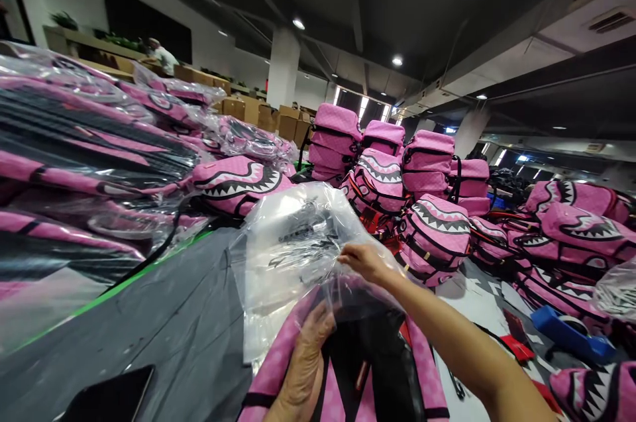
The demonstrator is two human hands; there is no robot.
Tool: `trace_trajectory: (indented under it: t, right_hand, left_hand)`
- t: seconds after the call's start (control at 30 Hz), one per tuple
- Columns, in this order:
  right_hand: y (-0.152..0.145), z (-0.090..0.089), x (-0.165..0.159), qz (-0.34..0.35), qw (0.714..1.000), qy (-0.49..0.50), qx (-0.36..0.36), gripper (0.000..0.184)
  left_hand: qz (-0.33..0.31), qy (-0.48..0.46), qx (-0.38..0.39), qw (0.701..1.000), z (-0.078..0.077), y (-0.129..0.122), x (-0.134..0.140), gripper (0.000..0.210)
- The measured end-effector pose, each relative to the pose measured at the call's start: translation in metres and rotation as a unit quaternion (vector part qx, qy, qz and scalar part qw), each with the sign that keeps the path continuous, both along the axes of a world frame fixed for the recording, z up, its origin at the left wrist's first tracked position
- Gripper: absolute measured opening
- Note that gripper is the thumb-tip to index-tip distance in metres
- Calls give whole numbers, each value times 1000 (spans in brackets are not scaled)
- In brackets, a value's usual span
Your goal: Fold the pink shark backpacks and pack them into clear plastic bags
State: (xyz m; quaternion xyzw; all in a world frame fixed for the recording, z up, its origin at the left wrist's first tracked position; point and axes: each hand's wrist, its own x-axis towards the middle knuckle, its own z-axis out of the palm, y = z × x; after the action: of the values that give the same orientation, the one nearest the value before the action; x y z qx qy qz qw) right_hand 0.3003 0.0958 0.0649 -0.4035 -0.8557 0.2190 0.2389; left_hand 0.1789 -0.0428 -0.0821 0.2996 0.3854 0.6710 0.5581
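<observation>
A pink-and-black backpack (387, 356) stands directly before me, its black back panel and straps facing me. A clear plastic bag (278, 263) with dark printing lies over its top and spreads away to the left. My right hand (365, 262) is closed, pinching the film above the backpack's top. Lower down, my left hand (305, 349) is closed against the left part of the backpack, its fingertips partly under the clear film. The film and the hand itself hide exactly where those fingers grip.
Bagged backpacks (89, 137) are piled at the left. Unbagged shark-mouth backpacks (437, 236) stand in stacks ahead and right. A phone (114, 395) lies on the grey table (199, 316). A blue tape dispenser (571, 336) sits at the right. A person (163, 57) is far back.
</observation>
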Motion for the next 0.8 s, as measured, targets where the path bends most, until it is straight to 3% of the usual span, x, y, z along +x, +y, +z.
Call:
trace_trajectory:
  t: [0.13, 0.23, 0.27, 0.33, 0.4, 0.47, 0.53, 0.67, 0.77, 0.8]
  right_hand:
    - [-57, -14, -5, -20, 999, 21, 35, 27]
    - [-104, -31, 1, -2, 992, -29, 123, 46]
    - [-117, -38, 4, 1, 990, -60, 131, 46]
    - [-135, -54, 10, -28, 991, -86, 98, 27]
    - [-145, -65, 12, -94, 993, -58, 50, 7]
    - [-151, -71, 9, -151, 988, -2, 21, 14]
    - [-159, -76, -4, -140, 989, 33, 16, 10]
    - [-176, -90, -36, -29, 996, 10, 86, 24]
    - [-168, -93, -44, -63, 997, 6, 53, 5]
    - [-161, -90, -44, -100, 994, 21, 33, 10]
  left_hand:
    - [56, -99, -93, 989, 24, -34, -9, 61]
    - [116, -28, -93, 989, 32, -56, -27, 63]
    - [126, 11, -84, 988, 34, -61, -34, 64]
    - [128, 87, -73, 985, 36, -68, -49, 67]
    - [126, 146, -84, 978, 36, -73, -63, 72]
    - [149, 178, -101, 967, 34, -78, -73, 73]
    - [176, 192, -100, 960, 34, -82, -78, 72]
    - [168, 217, -98, 957, 36, -85, -79, 74]
    - [158, 269, -111, 944, 34, -87, -91, 77]
    - [141, 304, -105, 936, 32, -89, -97, 78]
